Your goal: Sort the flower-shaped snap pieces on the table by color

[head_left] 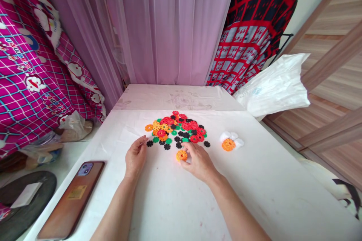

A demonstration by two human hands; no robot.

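Observation:
My right hand [199,161] has its thumb and fingers around a small stack of orange notched plastic discs [181,155] at the front of the pile. My left hand [136,157] is at the pile's left side, its fingers curled and drawn together; whatever may be between them is too small to make out. A black disc [149,143] lies close to those fingertips. Ahead of both hands spreads a loose pile of flower-shaped discs: red discs [190,124], orange discs [157,124], green discs [168,141] and black discs [167,146].
On the right of the white table [169,203] sits a white and orange clump [228,144]. A brown phone [72,201] lies along the left edge. A white bag [278,84] stands beyond the right edge; a purple curtain [175,26] hangs behind.

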